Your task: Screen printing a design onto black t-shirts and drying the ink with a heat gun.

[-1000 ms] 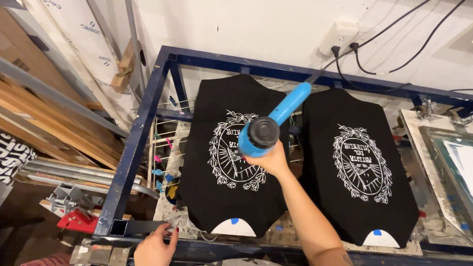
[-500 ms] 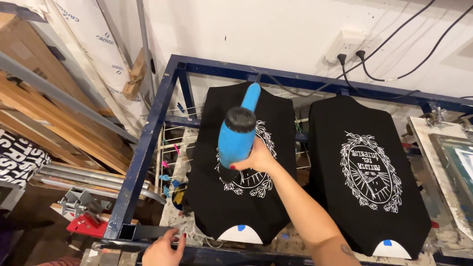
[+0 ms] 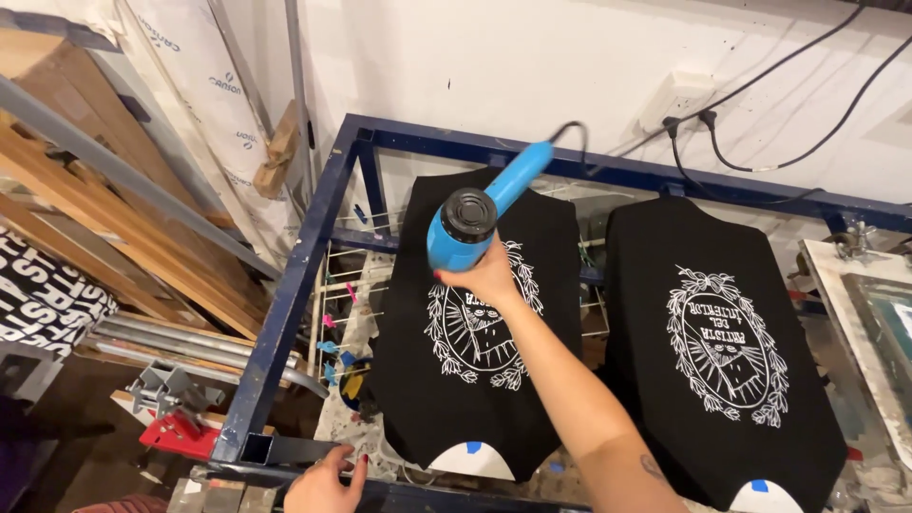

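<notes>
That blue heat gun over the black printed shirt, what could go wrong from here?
1. The blue plastic heat gun, gripped in the right hand, points down at the white oval print on the black shirt; lingering might scorch it.
2. Its black cord trails across the blue steel frame and could snag.
3. The left hand rests on that frame's front edge.

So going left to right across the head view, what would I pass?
Wooden boards → blue metal frame → blue heat gun in the right hand → second black printed shirt → screen frame.
</notes>
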